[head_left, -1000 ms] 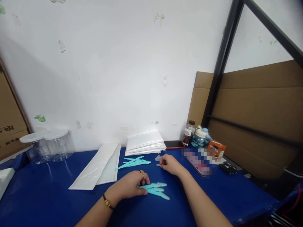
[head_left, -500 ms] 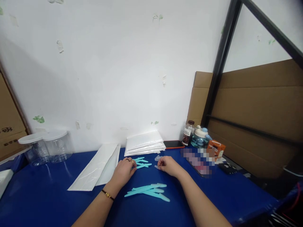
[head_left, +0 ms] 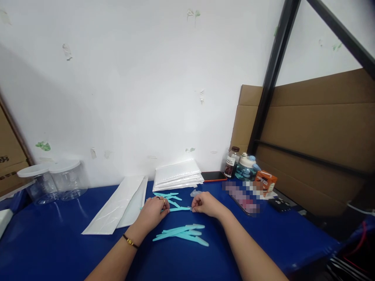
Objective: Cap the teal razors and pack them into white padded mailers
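Observation:
My left hand [head_left: 154, 211] is closed on a teal eyebrow razor [head_left: 180, 209], whose tip points right. My right hand [head_left: 203, 203] pinches a small clear cap [head_left: 189, 208] at that tip; how far the cap sits over the blade cannot be made out. Just beyond my left hand lie several loose teal razors [head_left: 166, 194], partly hidden by the fingers. More clear caps [head_left: 194, 193] rest behind my right fingers. Closer to me, several razors with pale covered tips [head_left: 183, 233] lie crossed in a small pile.
White padded envelopes [head_left: 177, 175] are stacked by the wall, with others [head_left: 113, 210] flat on the left. A phone [head_left: 215, 176], a brown-capped bottle [head_left: 232, 162], a water bottle [head_left: 246, 168] and an orange box [head_left: 265, 182] stand or lie right. Clear jars [head_left: 68, 181] are far left.
My left hand now has a razor stretched out to the right. The cap in my right fingers has met its tip, the right hand having shifted slightly left.

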{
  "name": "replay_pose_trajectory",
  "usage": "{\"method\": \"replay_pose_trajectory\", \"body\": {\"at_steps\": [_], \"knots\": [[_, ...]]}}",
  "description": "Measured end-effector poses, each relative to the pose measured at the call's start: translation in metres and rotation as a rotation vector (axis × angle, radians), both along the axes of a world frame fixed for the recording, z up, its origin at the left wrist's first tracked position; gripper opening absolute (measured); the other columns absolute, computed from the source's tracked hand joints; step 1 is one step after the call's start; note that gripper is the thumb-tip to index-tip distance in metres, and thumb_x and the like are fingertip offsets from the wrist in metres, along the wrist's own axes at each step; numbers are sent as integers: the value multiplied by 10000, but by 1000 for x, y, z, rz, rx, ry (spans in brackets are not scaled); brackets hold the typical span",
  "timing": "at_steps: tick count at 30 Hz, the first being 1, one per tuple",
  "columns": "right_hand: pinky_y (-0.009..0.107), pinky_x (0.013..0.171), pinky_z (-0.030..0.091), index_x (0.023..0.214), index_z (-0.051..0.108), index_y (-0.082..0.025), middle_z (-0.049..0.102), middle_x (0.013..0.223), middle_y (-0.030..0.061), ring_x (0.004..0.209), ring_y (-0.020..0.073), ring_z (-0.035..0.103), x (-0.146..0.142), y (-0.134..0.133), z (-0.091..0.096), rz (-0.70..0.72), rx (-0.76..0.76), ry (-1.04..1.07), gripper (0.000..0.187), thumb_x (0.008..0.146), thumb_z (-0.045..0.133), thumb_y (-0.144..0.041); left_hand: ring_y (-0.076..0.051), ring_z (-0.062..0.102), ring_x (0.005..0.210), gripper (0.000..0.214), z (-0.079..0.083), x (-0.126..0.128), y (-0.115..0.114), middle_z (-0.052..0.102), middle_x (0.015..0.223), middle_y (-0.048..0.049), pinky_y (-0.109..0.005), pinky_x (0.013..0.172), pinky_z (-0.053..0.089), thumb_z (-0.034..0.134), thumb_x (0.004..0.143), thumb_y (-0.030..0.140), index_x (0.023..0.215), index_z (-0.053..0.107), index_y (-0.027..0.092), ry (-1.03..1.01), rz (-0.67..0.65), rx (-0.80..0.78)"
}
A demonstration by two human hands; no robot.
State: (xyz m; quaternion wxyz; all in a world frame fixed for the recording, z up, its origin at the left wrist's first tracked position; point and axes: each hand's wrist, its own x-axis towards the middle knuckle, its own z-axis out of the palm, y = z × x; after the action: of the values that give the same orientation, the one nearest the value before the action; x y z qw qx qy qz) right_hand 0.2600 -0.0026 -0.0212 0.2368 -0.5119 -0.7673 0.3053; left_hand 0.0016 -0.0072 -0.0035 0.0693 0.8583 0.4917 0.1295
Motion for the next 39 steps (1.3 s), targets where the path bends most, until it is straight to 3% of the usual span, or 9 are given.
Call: {"method": "replay_pose_trajectory", "body": {"at_steps": [26, 39], "knots": [[174, 477, 363, 724, 622, -161, 592, 612, -13, 545, 94, 511, -5, -2, -3, 17, -41, 5, 112, 696, 640, -267, -156, 583, 801, 107, 6, -3, -3, 665, 820, 11, -266, 722, 358, 522, 738, 241, 758, 627, 232, -18, 19, -26], [167, 489, 377, 703, 611, -159, 597, 621, -16, 567, 97, 531, -5, -3, -5, -4, -17, 14, 64, 646, 620, -185, -147, 591, 770, 107, 9, -3, -3, 668, 797, 20, -265, 712, 352, 525, 731, 239, 750, 630, 239, 11, 25, -27]]}}
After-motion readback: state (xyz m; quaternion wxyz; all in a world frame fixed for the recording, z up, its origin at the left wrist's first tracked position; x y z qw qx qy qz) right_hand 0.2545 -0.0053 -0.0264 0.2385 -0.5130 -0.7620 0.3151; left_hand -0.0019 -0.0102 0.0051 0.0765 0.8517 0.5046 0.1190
